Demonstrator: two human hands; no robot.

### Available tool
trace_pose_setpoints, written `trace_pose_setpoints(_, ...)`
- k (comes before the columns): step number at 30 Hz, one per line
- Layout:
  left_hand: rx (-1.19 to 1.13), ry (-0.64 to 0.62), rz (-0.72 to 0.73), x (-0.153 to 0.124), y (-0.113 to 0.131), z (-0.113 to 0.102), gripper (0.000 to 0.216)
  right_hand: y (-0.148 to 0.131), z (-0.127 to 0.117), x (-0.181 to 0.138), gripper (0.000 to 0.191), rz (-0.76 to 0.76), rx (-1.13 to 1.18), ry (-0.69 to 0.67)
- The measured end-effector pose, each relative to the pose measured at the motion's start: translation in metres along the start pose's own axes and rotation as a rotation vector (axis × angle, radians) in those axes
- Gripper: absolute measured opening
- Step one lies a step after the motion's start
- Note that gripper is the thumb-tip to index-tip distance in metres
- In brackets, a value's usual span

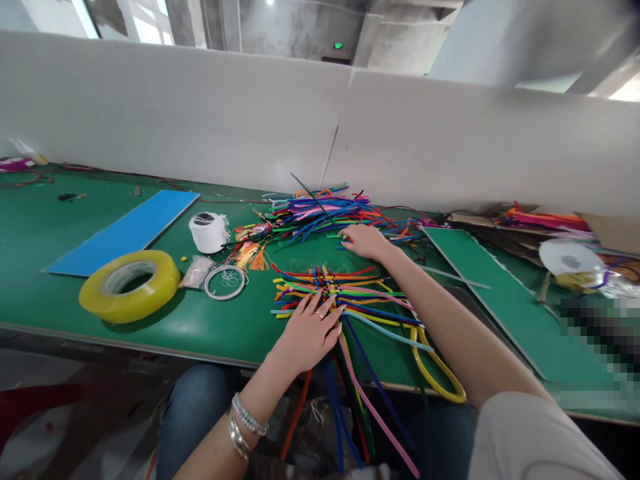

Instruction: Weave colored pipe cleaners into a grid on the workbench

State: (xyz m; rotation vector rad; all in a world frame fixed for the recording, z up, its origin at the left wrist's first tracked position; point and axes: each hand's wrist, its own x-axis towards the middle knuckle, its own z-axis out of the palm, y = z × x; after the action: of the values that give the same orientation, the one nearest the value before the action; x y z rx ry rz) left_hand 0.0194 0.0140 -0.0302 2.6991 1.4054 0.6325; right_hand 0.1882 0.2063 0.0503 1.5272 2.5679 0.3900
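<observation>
My left hand (307, 331) lies flat with fingers spread on a woven mat of coloured pipe cleaners (350, 293) near the table's front edge; long ends hang over the edge toward my lap. My right hand (364, 241) reaches forward to the loose pile of coloured pipe cleaners (325, 210) by the white wall. Its fingers curl on a strand at the pile's near edge, and a dark green pipe cleaner (313, 197) slants up from there.
A yellow tape roll (129, 285), a white thread spool (209, 231), a metal ring (226, 282), tassels (250, 252) and a blue board (125, 233) lie to the left on the green table (50, 227). A green board (505, 300) and more pipe cleaners (545, 220) sit to the right.
</observation>
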Motion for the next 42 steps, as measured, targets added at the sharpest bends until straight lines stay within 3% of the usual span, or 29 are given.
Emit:
trace_pose_setpoints(6,0.025,0.019,-0.013,0.001,0.001,0.003,0.042,-0.010,0.017,0.034,0.031,0.016,0.009,-0.035)
trace_pose_setpoints(12,0.008,0.025,-0.018,0.002,0.001,0.003,0.043,-0.016,0.021,0.049,0.037,0.314,0.094,0.254)
trace_pose_setpoints(18,0.036,0.023,-0.029,0.002,0.003,0.004,0.042,-0.014,0.022,0.065,0.037,0.378,0.152,0.185)
trace_pose_setpoints(23,0.000,0.017,-0.035,0.002,0.003,0.002,0.043,-0.011,0.014,0.069,0.027,0.337,0.215,0.256)
trace_pose_setpoints(32,-0.027,0.013,-0.037,0.003,0.001,0.005,0.042,0.024,-0.023,0.043,0.035,0.313,0.390,0.348)
trace_pose_setpoints(37,-0.031,-0.005,-0.047,0.003,0.002,0.003,0.042,0.029,-0.034,0.026,0.057,0.026,0.699,0.265)
trace_pose_setpoints(40,-0.020,0.003,-0.037,0.002,0.003,0.001,0.042,0.025,-0.043,0.000,0.051,-0.094,0.719,0.232)
trace_pose_setpoints(42,-0.007,0.010,-0.026,0.001,0.002,0.001,0.041,0.021,-0.050,-0.030,0.042,-0.110,0.738,0.134)
